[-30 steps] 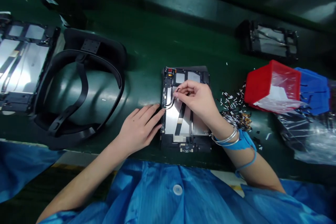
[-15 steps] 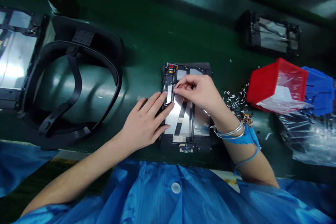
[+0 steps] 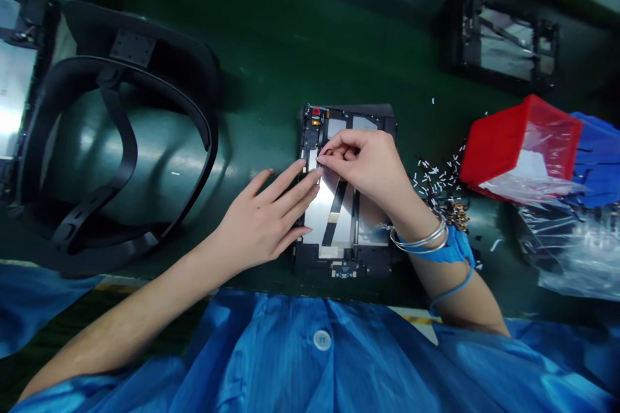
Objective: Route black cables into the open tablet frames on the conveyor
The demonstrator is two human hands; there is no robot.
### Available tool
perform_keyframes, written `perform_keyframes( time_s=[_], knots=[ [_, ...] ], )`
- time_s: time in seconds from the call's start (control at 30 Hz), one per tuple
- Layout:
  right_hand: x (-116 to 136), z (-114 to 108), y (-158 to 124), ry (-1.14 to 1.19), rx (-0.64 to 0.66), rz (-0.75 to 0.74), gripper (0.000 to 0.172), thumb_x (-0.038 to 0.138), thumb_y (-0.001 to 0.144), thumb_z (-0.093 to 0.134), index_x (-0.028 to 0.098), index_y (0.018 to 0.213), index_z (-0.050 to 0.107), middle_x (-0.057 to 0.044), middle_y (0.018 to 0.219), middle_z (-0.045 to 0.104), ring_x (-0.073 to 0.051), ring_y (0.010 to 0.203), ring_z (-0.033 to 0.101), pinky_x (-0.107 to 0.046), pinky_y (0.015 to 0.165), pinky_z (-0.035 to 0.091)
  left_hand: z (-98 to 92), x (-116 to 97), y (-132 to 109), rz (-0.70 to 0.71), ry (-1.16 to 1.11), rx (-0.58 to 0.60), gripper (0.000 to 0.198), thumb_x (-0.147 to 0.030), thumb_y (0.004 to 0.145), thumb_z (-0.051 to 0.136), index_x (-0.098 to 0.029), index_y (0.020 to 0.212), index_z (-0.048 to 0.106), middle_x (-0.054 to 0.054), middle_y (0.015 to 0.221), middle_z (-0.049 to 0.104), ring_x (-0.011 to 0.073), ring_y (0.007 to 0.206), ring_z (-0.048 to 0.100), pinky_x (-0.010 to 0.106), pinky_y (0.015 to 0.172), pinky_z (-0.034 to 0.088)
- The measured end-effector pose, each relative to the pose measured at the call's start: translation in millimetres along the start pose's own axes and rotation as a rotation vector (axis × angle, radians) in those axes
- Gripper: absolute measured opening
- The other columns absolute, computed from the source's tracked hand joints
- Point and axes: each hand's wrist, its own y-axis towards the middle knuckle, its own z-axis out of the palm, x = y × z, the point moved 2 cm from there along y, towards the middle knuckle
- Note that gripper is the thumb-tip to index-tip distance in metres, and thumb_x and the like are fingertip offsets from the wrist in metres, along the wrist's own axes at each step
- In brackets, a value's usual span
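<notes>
An opened tablet-like device (image 3: 310,251) lies on the green bench, its silver battery area and a dark flex cable (image 3: 334,216) exposed. Along its upper left runs a circuit board (image 3: 312,135) with small red and orange parts, and below them a pale strip. My left hand (image 3: 266,219) rests over the device's left edge with fingers spread, fingertips touching around the strip. My right hand (image 3: 368,158) is above the upper middle, thumb and forefinger pinched at the strip's right side. Whatever sits in that pinch is too small to make out.
To the left stands a black headband-like strap (image 3: 130,129), with another opened device (image 3: 19,90) beyond. A stack of opened devices (image 3: 506,45) sits at the back right. Right of me are small white pieces (image 3: 436,181), a red bin (image 3: 498,148), a blue bin (image 3: 598,155) and plastic bags (image 3: 576,251).
My left fingers have shifted, the middle ones now reaching farther across the pale strip. My right hand keeps its pinch and has moved slightly up along the strip. The view has shifted a little.
</notes>
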Motion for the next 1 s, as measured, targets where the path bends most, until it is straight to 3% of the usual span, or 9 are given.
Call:
perform_keyframes(
  time_s=[0.23, 0.53, 1.0],
  knots=[
    [0.0, 0.6, -0.3, 0.004, -0.011, 0.000, 0.005, 0.018, 0.074, 0.070, 0.015, 0.070, 0.067, 0.003, 0.056, 0.052, -0.009, 0.057, 0.046, -0.028, 0.058, 0.033, -4.9, 4.4, 4.5, 0.065, -0.051, 0.066, 0.047, -0.035, 0.100, 0.036, -0.009, 0.136, 0.050, 0.012, 0.144, 0.044, 0.0292, 0.136, 0.039, 0.045, 0.108, 0.036],
    [-5.3, 1.1, 2.0, 0.189, -0.037, -0.018, 0.006, 0.017, 0.074, 0.068, 0.013, 0.071, 0.065, 0.002, 0.058, 0.057, -0.009, 0.055, 0.051, -0.025, 0.056, 0.038, -5.7, 5.5, 6.1, 0.094, -0.011, 0.029, 0.048, -0.037, 0.100, 0.033, -0.007, 0.133, 0.052, 0.011, 0.141, 0.048, 0.0285, 0.133, 0.043, 0.044, 0.107, 0.037],
    [-3.8, 6.5, -0.5, -0.095, -0.103, -0.064, 0.004, 0.018, 0.077, 0.063, 0.016, 0.076, 0.066, 0.003, 0.060, 0.057, -0.010, 0.059, 0.051, -0.026, 0.059, 0.036, -7.8, 9.4, 16.5, 0.093, -0.126, 0.004, 0.044, -0.034, 0.098, 0.040, -0.006, 0.126, 0.059, 0.016, 0.131, 0.057, 0.0311, 0.125, 0.050, 0.048, 0.103, 0.040]
  ],
)
